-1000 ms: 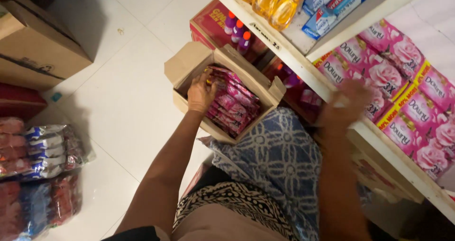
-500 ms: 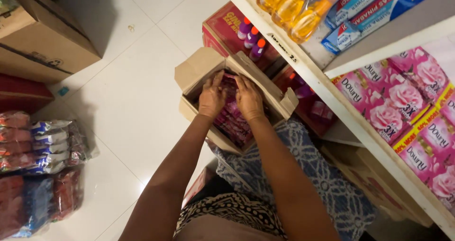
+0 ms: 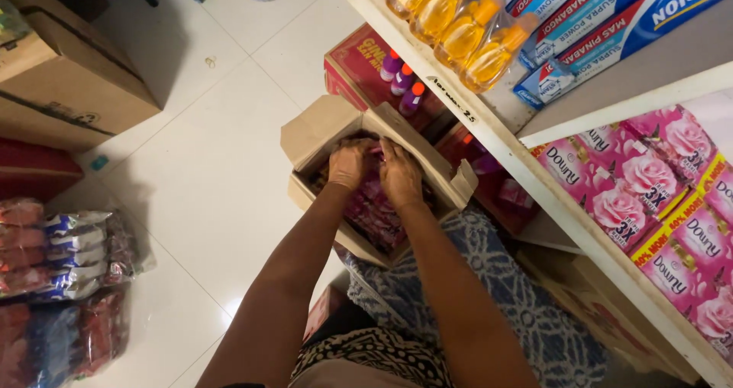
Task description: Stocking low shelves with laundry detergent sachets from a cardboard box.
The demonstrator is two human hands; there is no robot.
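Observation:
An open cardboard box [image 3: 319,130] stands on the white tiled floor below a shelf, filled with pink packets [image 3: 373,214]. Both of my hands reach down into its far end. My left hand [image 3: 349,163] and my right hand [image 3: 400,176] lie side by side, fingers curled down around the pink packets, with the fingertips hidden among them. My knees, in blue patterned cloth [image 3: 458,296], are right behind the box.
A white shelf edge [image 3: 489,132] runs diagonally at the right, carrying yellow bottles [image 3: 458,21], long blue boxes [image 3: 611,21] and pink flower-printed packs [image 3: 634,182]. Under it sits a red box [image 3: 355,56] with small purple bottles [image 3: 402,82]. A large carton [image 3: 69,75] and plastic-wrapped bundles [image 3: 61,250] lie left.
My right hand came down from the shelf into the box beside my left hand. Both hands have since pushed a little deeper toward the box's far end.

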